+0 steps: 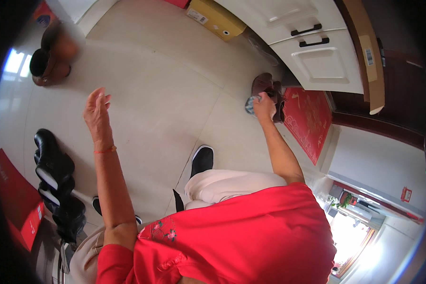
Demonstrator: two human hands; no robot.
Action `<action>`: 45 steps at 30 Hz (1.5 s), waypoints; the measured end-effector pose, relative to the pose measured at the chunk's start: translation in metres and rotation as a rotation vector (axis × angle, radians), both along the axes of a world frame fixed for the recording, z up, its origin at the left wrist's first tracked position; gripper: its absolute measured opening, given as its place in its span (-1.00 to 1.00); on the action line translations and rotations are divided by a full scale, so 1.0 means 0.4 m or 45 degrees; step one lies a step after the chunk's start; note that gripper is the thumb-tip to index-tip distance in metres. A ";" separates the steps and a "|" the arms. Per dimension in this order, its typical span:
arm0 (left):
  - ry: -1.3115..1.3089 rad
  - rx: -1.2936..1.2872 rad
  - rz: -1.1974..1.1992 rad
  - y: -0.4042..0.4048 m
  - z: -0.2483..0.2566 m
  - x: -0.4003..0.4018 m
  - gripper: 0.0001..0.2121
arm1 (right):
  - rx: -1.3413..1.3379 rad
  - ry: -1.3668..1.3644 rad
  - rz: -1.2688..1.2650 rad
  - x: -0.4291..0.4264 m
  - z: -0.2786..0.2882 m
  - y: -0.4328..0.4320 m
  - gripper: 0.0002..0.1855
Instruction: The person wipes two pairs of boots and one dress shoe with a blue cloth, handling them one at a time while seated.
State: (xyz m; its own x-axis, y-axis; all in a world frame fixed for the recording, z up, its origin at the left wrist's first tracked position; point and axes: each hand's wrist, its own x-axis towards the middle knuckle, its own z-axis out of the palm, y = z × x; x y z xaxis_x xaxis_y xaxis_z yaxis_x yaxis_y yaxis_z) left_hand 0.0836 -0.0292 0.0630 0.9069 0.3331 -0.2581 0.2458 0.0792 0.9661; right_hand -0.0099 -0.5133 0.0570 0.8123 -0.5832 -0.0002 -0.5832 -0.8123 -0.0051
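My right hand [265,107] reaches down to the floor at a pair of dark maroon lace-up shoes [262,82]. In its fingers is a crumpled blue-and-white patterned cloth [249,106], which lies against the shoes; the hand hides part of it. On the other side, my left hand [98,115] hangs over the tiled floor [156,106], holding nothing, with its fingers loosely bent and a little apart. Closest to the left hand are brown leather boots [51,69], partly blurred, and a row of black leather shoes [53,156].
White cabinet doors [323,64] with black handles overhang the upper right. A yellow shoebox [216,19] sits by the cabinet's base. Beside the maroon shoes lies a red mat [309,120] with gold patterns. A red box [16,191] stands at the left edge. My black shoe [203,158] rests mid-floor.
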 end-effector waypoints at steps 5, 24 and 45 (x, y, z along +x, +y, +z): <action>0.120 0.047 -0.299 -0.005 -0.100 -0.040 -0.64 | 0.465 0.021 0.599 0.031 -0.042 0.370 -0.78; 0.421 -0.106 -0.140 0.096 -0.119 -0.090 -0.59 | 1.856 -0.305 0.185 0.276 0.154 0.566 -0.76; -0.044 0.783 -0.516 -0.100 -0.036 -0.206 -0.52 | 1.833 -0.278 0.122 0.360 0.023 0.570 -0.72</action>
